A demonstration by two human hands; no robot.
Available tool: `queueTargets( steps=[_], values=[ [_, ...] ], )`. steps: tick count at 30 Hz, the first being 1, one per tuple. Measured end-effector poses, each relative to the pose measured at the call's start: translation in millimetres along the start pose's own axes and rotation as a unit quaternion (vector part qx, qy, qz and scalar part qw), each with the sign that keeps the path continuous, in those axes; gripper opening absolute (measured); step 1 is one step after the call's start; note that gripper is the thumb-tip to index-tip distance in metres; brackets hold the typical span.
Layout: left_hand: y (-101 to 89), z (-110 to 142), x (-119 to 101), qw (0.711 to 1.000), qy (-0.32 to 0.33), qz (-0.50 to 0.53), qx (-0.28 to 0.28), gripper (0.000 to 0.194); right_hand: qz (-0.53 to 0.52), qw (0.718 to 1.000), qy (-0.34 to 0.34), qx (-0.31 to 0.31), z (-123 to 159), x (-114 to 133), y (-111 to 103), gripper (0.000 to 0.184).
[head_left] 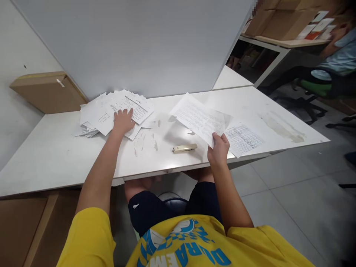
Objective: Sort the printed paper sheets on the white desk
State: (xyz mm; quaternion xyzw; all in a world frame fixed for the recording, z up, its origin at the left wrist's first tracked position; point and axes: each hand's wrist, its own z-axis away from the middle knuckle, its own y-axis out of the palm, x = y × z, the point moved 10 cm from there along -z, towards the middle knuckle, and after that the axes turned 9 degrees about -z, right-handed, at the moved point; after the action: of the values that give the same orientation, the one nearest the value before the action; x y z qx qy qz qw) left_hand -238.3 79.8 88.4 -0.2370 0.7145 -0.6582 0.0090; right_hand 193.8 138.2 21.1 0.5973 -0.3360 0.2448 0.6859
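My left hand (122, 121) lies flat, fingers spread, on a loose pile of printed papers (111, 109) at the back left of the white table (55, 155). My right hand (219, 147) pinches the near corner of a few printed sheets (198, 118) and holds them lifted above the table. A cream stapler (184, 148) lies on the table between my two hands, closer to the right one. Another printed sheet with a grid (242, 139) lies flat just right of my right hand, near the table's front edge.
A grey partition panel (133, 44) stands along the table's back. A brown cardboard box (47, 91) leans at the back left. Another person (338, 52) sits at the far right near a table with cardboard boxes (280, 20). Office chair bases (303, 104) stand on the tiled floor.
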Motion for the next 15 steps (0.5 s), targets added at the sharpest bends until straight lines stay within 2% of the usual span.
queueTargets(
  steps=[3,6,8,10,12,14,15],
  values=[
    [-11.8,8,-14,0.998,0.012,0.008,-0.063,0.053,0.011,1.000,-0.001,-0.001,-1,-12,-3,0.027],
    [-22.6,11,-12,0.992,0.006,0.055,-0.114,0.044,0.029,0.999,-0.005,0.012,-1,-19,-1,0.030],
    [-32.8,11,2,0.982,-0.019,0.101,-0.157,0.040,0.034,0.999,-0.015,0.018,-1,-17,0,0.031],
    [-43.9,12,32,0.963,-0.084,0.160,-0.202,0.033,0.031,0.999,-0.030,0.022,-3,-11,2,0.031],
    [-52.4,22,78,0.918,-0.215,0.220,-0.250,0.032,0.033,0.998,-0.042,0.035,-5,-6,8,0.030],
    [-57.3,52,126,0.834,-0.361,0.277,-0.312,0.041,0.044,0.997,-0.041,0.054,-9,-6,20,0.027],
    [-59.3,72,143,0.790,-0.409,0.299,-0.345,0.046,0.050,0.996,-0.036,0.062,-12,-10,29,0.025]
  ],
)
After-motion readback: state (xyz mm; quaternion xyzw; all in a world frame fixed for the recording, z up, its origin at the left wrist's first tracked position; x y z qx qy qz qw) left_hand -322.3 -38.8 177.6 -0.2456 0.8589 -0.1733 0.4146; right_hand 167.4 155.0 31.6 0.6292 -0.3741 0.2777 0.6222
